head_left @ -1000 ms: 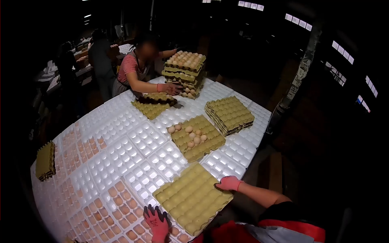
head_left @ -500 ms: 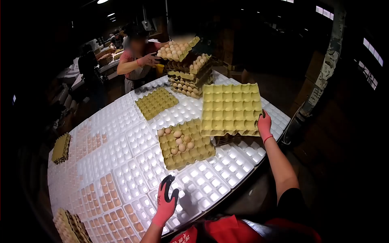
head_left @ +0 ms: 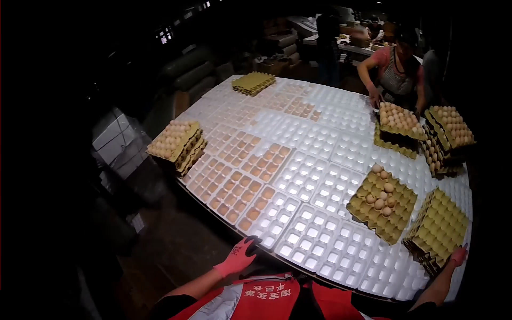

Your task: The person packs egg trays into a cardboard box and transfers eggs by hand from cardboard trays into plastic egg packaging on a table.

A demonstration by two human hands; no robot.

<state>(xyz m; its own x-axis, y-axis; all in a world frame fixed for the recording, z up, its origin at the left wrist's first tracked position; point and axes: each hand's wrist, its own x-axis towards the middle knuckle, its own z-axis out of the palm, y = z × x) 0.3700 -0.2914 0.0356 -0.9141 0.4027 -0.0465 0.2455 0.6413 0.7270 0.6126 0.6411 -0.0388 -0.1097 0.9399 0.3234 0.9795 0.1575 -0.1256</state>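
Note:
My right hand (head_left: 457, 256), in a pink glove, grips the near right edge of an olive pulp egg tray (head_left: 440, 218), which sits on top of a stack of such trays. Beside that stack lies another egg tray (head_left: 392, 224) with several brown eggs (head_left: 383, 197) on it. My left hand (head_left: 239, 258), in a pink glove with dark fingertips, is at the table's near edge. Its fingers are apart and it holds nothing. White plastic trays (head_left: 306, 237) with square pockets cover the table in front of me; those to the left have eggs in their pockets.
Across the table a co-worker (head_left: 397, 69) handles a full egg tray (head_left: 400, 118). Stacked full trays (head_left: 450, 128) stand at the far right, and another stack (head_left: 176, 141) at the left edge. Bare pulp trays (head_left: 253, 81) are piled at the far end.
My view has swung left. The pulp tray in my right hand has come down onto the stack. My left hand has moved to the table edge. The co-worker's full tray has been lowered.

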